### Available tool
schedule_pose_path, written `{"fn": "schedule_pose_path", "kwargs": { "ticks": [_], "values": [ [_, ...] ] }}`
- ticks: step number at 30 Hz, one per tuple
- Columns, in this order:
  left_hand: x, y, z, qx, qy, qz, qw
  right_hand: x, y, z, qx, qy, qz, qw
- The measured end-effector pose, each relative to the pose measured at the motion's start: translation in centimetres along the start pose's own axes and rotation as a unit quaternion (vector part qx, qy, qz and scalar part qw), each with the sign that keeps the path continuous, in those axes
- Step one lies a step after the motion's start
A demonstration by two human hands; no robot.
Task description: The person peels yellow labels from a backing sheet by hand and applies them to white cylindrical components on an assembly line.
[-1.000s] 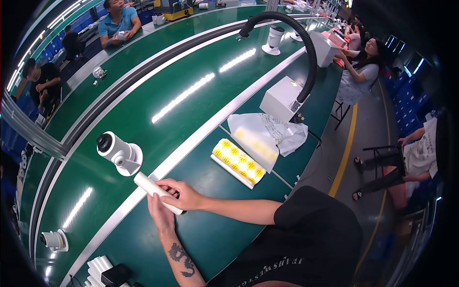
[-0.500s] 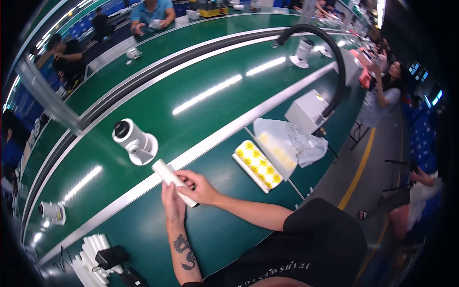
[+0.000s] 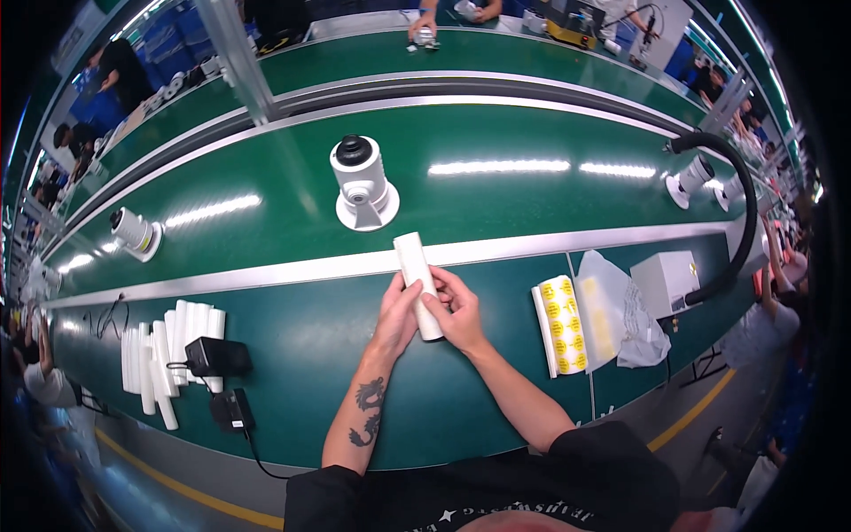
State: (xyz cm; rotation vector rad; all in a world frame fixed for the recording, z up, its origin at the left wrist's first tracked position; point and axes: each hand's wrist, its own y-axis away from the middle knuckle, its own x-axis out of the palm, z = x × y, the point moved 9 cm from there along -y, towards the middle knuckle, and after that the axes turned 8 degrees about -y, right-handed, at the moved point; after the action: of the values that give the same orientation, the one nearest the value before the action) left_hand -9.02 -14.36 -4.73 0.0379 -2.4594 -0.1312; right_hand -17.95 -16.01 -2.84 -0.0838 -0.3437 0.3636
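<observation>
Fingers (image 3: 441, 297) of both my hands grip a white tube (image 3: 417, 282), its long axis pointing away toward the camera unit (image 3: 362, 183); bare green bench lies either side.

You hold a flat white foam sleeve (image 3: 417, 282), long and narrow, lengthwise between both hands. Its far end lies over the silver rail at the worktable's (image 3: 292, 355) far edge; its near end tilts slightly right toward you.
</observation>
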Motion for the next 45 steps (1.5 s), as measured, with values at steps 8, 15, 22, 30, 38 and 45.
{"fn": "schedule_pose_path", "kwargs": {
  "ticks": [8,15,22,30,38,45],
  "values": [
    [0.34,0.21,0.10,-0.006,0.010,0.006,1.000,-0.12,0.12,0.23,-0.003,0.000,-0.004,1.000],
    [0.28,-0.01,0.42,-0.008,0.003,0.000,1.000,-0.46,-0.01,-0.02,-0.018,-0.003,-0.007,1.000],
    [-0.13,-0.03,0.43,-0.001,0.007,-0.006,1.000,-0.49,-0.14,-0.19,-0.022,0.002,-0.011,1.000],
    [0.39,0.08,0.26,-0.016,0.024,0.007,1.000,-0.53,-0.13,-0.06,-0.016,0.005,-0.003,1.000],
    [-0.19,-0.06,0.53,-0.004,0.012,-0.005,1.000,-0.25,-0.15,0.05,-0.014,0.001,0.000,1.000],
    [0.26,0.19,0.13,-0.011,0.034,0.000,0.999,-0.33,-0.13,-0.08,-0.011,0.008,-0.001,1.000]
  ]
}}
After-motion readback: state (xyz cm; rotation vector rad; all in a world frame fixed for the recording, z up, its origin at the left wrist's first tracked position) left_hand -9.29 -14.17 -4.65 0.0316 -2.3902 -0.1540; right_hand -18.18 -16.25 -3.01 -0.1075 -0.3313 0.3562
